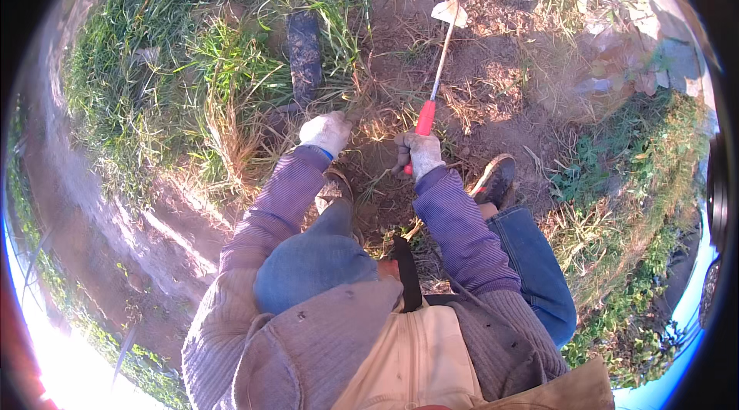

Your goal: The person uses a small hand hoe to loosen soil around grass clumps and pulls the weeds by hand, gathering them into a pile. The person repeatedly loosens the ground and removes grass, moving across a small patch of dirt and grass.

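My right hand (420, 151), in a soiled work glove, is closed around the red handle of a small hand hoe (426, 115). Its thin metal shaft points away from me and ends in a pale flat blade (450, 12) over bare soil. To the left, my left hand (327, 131), in a whitish glove, is at the edge of the grass clump (231, 63), by some thin stems; whether its fingers grip them cannot be made out. A dark, dirt-covered strip (304, 58) lies in the grass just beyond that hand.
My shoes (497, 179) stand on the soil at both sides of the hands. Dry straw (462, 107) is scattered about the ground. Green weeds (606, 150) grow at the right, with pale flat stones (678, 63) near the upper right rim.
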Tool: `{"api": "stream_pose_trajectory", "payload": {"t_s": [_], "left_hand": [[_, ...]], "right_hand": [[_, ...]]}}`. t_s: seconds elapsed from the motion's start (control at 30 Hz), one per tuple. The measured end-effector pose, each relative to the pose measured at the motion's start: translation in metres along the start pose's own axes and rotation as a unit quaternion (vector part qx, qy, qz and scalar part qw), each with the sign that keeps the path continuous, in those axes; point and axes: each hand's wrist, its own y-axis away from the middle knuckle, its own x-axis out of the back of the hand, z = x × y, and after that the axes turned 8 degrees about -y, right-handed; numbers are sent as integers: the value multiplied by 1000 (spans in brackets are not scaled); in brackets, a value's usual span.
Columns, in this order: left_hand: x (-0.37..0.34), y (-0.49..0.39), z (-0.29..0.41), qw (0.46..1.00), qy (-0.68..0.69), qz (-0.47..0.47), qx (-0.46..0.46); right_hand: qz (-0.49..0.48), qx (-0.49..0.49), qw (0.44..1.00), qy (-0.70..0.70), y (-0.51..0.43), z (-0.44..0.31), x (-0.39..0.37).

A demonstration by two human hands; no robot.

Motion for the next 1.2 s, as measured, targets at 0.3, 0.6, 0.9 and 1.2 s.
{"api": "stream_pose_trajectory", "payload": {"t_s": [0.3,0.6,0.9,1.2], "left_hand": [[-2,3,-6,994,-73,33,-73],[-3,2,-11,998,43,-29,25],[-33,-9,-30,989,-95,27,-108],[2,8,-2,999,-49,-19,6]], "right_hand": [[-7,-88,994,61,21,28,23],[-103,-173,979,-17,26,27,-1],[-101,65,993,24,-54,19,-14],[32,-109,986,123,31,-24,-31]]}}
